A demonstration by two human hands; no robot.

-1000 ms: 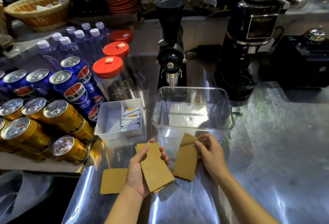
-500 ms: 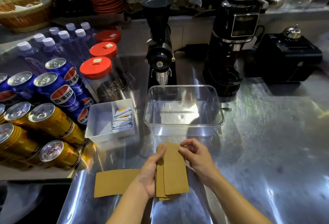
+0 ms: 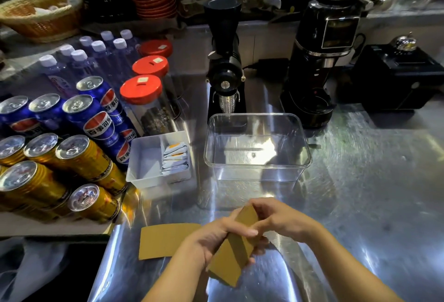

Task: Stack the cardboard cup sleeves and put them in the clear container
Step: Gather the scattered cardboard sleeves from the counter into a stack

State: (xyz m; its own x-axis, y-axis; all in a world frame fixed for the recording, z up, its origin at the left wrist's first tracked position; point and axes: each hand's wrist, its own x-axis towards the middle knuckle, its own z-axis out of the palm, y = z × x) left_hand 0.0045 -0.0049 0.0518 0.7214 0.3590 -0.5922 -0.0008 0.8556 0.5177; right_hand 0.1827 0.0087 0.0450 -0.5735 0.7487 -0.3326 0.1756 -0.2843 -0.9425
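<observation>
A small stack of brown cardboard cup sleeves (image 3: 230,261) is tilted on edge between both hands, low in the middle of the view. My left hand (image 3: 211,239) grips the stack from the left side and underneath. My right hand (image 3: 278,220) pinches its upper end from the right. One more sleeve (image 3: 163,241) lies flat on the steel counter just left of my left hand. The clear container (image 3: 257,164) stands with nothing inside, a short way beyond my hands.
A white tray (image 3: 144,169) of sachets sits left of the container. Stacked drink cans (image 3: 72,157), water bottles and red-lidded jars (image 3: 144,100) crowd the left. Two black grinders (image 3: 225,71) (image 3: 322,61) stand behind the container. Bare steel counter (image 3: 372,193) stretches to the right.
The sleeve in my right hand was laid onto those in my left. Both hands now hold the gathered stack tilted up on edge. The view has shifted a little.
</observation>
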